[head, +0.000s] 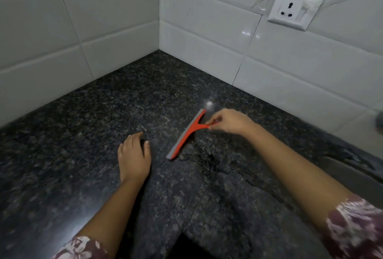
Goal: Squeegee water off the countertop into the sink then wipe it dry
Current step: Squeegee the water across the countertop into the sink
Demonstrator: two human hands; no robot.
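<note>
The dark speckled surface (87,146) is running back into a corner where two white tiled walls (62,37) are meeting, leaving a broad bare stretch on the left. The left hand (133,155) is resting palm down on the stone, fingers loosely spread and gripping nothing, its forearm reaching in from a patterned sleeve (80,247) at the bottom edge. Just to its right, apart from it, the red squeegee (187,134) is lying with its grey blade angled diagonally against the stone, and a thin film of water (205,158) is glistening beside its near end. The right hand (228,123) is pinching the squeegee's short handle between thumb and fingertips, mostly hiding it. A wall socket (295,9) is sitting high on the right wall. The sink (352,172) is showing only as a cut-off rim at the right edge.
</note>
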